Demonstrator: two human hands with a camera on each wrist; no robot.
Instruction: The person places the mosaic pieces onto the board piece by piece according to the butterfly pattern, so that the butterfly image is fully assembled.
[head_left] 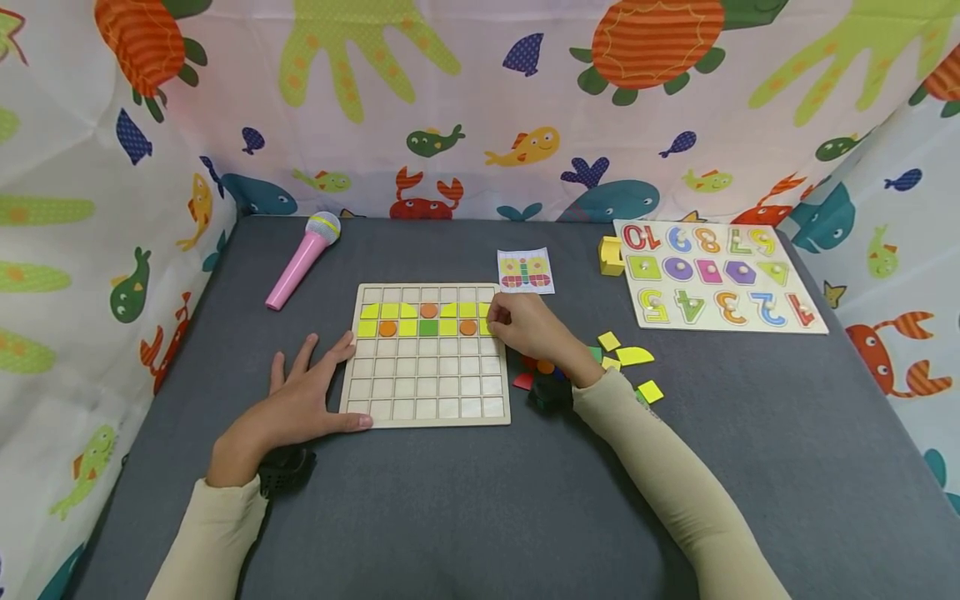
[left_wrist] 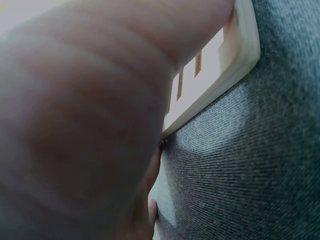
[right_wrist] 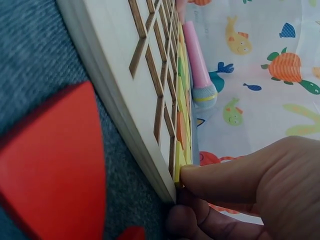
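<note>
Left hand point(head_left: 296, 407): fingers spread, gripping nothing, thumb on near-left corner of one pale wooden grid board point(head_left: 427, 388). Right hand point(head_left: 534, 329): thumb and finger pinch one yellow tile point(right_wrist: 177, 167) at board's right edge. In cells: three orange discs point(head_left: 428, 311), one green square point(head_left: 428, 327). Loose flat tiles point(head_left: 634, 356) off right edge.

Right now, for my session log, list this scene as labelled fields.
Left hand: spread, touching grid board at left
Right hand: pinching yellow tile at grid board's right edge
Placed tiles: second and third rows from far edge
Loose tiles: right of grid board
Picture card: beyond grid board's far right corner
Microphone: left of card
Number board: right of card
</note>
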